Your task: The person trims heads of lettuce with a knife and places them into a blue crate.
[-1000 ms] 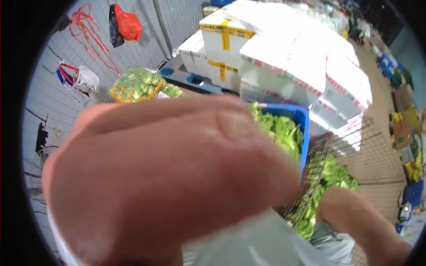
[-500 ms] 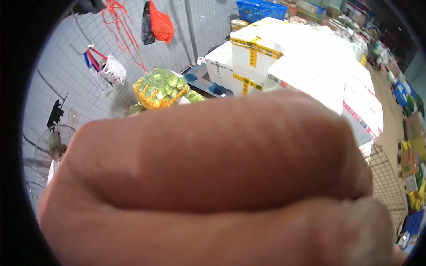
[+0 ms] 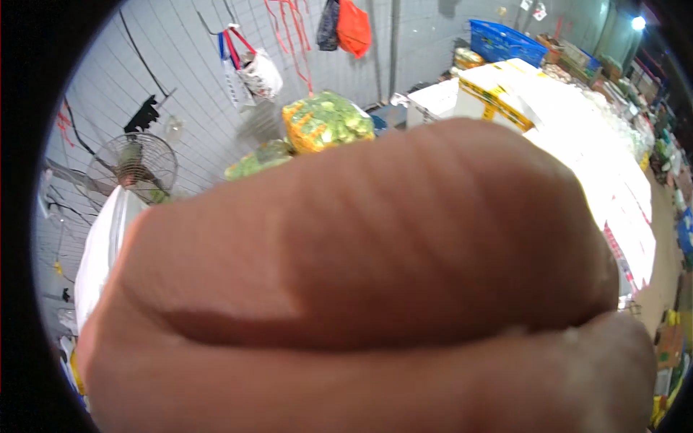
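Observation:
My left hand (image 3: 382, 274) fills the centre and bottom of the view, very close to the camera. Its fingers are curled and pressed together, their ends toward the right; whatever they may hold is hidden. My right hand is out of view. Past the knuckles, a bag of green vegetables with orange netting (image 3: 328, 123) shows, and a second green bundle (image 3: 263, 159) lies to its left. White boxes with yellow tape (image 3: 498, 90) are stacked behind the hand at the right, partly covered by it.
A wire-caged fan (image 3: 133, 169) is at the left, above a white object (image 3: 108, 249). Tote bags (image 3: 256, 76) and an orange bag (image 3: 354, 29) hang on the gridded wall. A blue basket (image 3: 505, 43) stands behind the boxes. Assorted goods line the far right.
The view has swung left and up, so wall, fan and bags sit farther right. My left hand covers more of the view, fingers curled. My right hand and the lettuce crate have left view.

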Demonstrator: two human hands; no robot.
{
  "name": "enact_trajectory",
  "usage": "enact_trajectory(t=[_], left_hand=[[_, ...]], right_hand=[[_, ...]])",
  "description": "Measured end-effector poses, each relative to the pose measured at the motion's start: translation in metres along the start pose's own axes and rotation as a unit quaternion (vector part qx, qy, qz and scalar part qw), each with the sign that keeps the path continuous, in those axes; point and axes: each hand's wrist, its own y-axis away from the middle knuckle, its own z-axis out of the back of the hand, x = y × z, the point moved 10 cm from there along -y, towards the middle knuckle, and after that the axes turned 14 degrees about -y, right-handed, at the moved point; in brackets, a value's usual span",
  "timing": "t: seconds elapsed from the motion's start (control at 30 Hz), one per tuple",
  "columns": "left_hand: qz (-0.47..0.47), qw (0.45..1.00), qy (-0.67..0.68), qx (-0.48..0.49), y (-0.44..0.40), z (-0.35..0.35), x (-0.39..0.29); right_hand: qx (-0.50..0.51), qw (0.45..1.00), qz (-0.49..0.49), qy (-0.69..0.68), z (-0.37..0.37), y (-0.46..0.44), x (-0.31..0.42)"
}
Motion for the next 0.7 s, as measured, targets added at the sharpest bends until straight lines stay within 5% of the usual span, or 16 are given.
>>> enact_trajectory(t=[0.7], left_hand=[[0.018,0.999,-0.026,0.021,0.011,0.011,0.012]], right_hand=[[-0.026,0.999,-0.043,-0.006,0.036,0.003,-0.012]])
